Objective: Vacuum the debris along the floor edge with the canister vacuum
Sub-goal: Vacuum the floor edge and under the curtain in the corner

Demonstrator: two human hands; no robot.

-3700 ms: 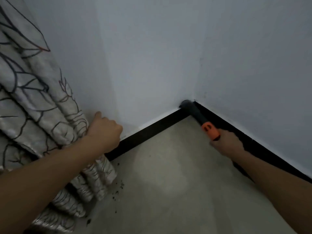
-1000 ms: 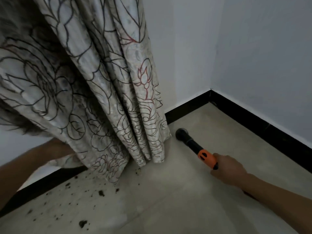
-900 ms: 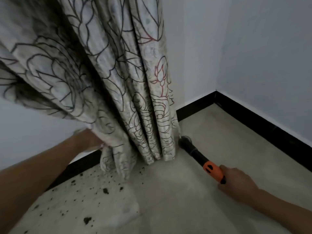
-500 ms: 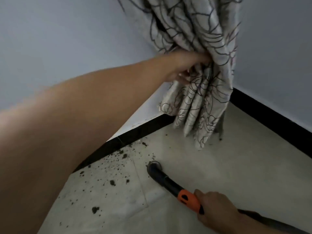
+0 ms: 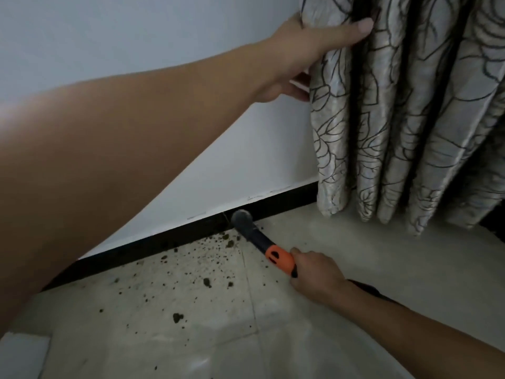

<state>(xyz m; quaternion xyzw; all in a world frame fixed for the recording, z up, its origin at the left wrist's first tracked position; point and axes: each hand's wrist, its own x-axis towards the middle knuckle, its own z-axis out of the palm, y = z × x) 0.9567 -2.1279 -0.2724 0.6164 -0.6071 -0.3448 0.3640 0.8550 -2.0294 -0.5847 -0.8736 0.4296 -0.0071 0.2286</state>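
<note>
Dark crumbs of debris [image 5: 191, 269] lie scattered on the pale floor tiles along the black baseboard [image 5: 169, 242]. The vacuum's black nozzle tube [image 5: 247, 227] has an orange collar [image 5: 280, 258], and its round mouth sits against the baseboard at the right end of the debris. My right hand [image 5: 317, 274] grips the tube just behind the orange collar. The hose runs back under my right forearm. My left hand [image 5: 308, 47] grips the left edge of the flower-patterned curtain [image 5: 404, 119] and holds it to the right, off the wall.
A white wall [image 5: 136, 36] rises above the baseboard. The curtain hangs to just above the floor at the right. Bare tiles [image 5: 396, 269] stretch to the right of the nozzle. A pale block [image 5: 21, 356] shows at the lower left corner.
The nozzle has moved from the open floor up to the baseboard, at the edge of the debris. My left hand has carried the curtain further right and higher in view.
</note>
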